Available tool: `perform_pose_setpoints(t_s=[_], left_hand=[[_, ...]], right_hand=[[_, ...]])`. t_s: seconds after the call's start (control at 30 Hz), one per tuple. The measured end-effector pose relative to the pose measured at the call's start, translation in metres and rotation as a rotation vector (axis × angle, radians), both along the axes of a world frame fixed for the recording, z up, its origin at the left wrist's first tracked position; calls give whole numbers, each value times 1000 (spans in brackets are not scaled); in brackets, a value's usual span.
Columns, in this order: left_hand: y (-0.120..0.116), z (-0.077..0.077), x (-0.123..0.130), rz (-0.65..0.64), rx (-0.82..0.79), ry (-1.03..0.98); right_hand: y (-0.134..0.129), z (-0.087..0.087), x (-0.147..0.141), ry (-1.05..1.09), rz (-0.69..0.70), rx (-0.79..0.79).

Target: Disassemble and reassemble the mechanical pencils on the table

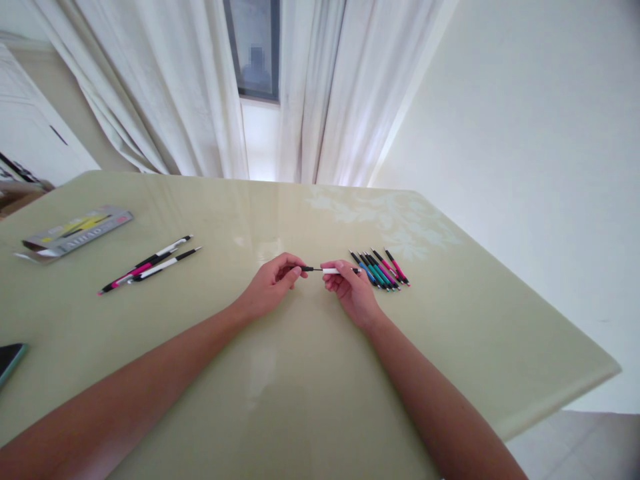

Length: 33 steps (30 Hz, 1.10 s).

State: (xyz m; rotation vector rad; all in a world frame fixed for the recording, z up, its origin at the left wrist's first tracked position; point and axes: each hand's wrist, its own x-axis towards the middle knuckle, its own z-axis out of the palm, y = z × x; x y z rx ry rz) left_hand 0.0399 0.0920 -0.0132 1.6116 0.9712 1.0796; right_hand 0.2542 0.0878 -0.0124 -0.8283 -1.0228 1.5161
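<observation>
Over the middle of the table, my left hand (274, 283) pinches the black front part (308, 269) of a pen. My right hand (354, 291) has its fingers closed on the white pen barrel (330, 271), whose black end shows past the thumb. A thin dark refill (318, 269) bridges the short gap between the two parts. Just beyond my right hand lies a row of several coloured pens (383, 268) in blue, green, purple and pink, all with black grips.
Left of my hands is a loose group of white and pink pens (155, 261). Behind it lies a grey and yellow pen box (83, 230) with its end flap open. A phone (9, 360) sits at the left edge of the pale green table (300, 413). Curtains hang behind.
</observation>
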Motion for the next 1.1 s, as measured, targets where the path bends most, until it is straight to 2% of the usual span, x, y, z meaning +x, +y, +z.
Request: perform_pose_setpoints(t_s=[0.17, 0.4, 0.57, 0.7, 0.87, 1.1], left_hand=[[1, -1, 0, 46, 16, 8], [0, 3, -1, 55, 156, 151], [1, 5, -1, 91, 155, 150], [1, 5, -2, 128, 86, 123], [4, 3, -2, 205, -5, 39], [4, 2, 1, 223, 38, 49]], right_hand=[[0, 2, 0, 48, -28, -26], [0, 3, 0, 63, -35, -34], [0, 4, 2, 98, -34, -55], [2, 3, 4, 109, -74, -84], [4, 1, 8, -48, -131, -8], [0, 4, 5, -424, -89, 121]])
